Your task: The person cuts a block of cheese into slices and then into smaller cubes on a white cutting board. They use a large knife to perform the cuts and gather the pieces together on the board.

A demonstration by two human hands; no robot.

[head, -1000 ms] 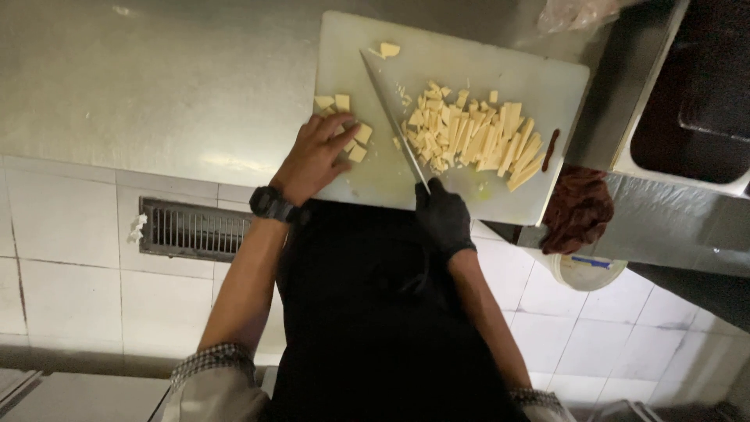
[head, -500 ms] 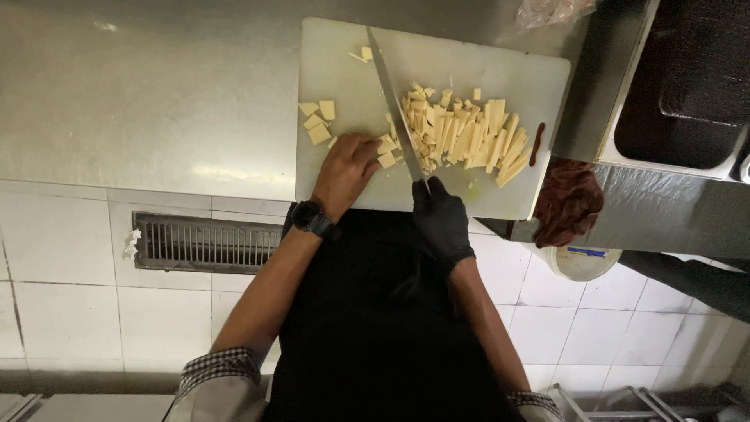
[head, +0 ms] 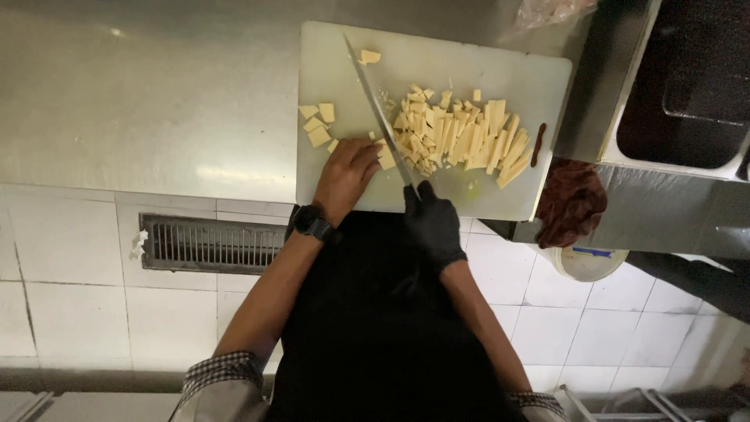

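Where pale sticks [head: 461,137] lie, gloved right hand [head: 432,223] apparently around knife [head: 379,109].

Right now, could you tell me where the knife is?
The knife lies diagonally across the white cutting board, held by the gloved right hand, left of the pale strips.

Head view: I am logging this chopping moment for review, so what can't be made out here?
- Knife handle: hidden inside the gloved right hand.
- Left hand fingertips: curled over pale pieces on the white cutting board; what they pin is unclear.
- Pale sticks: too dim to tell what food they are.
- Clear bag: cut off by the top edge.
- Sink basin: too dark to see inside.
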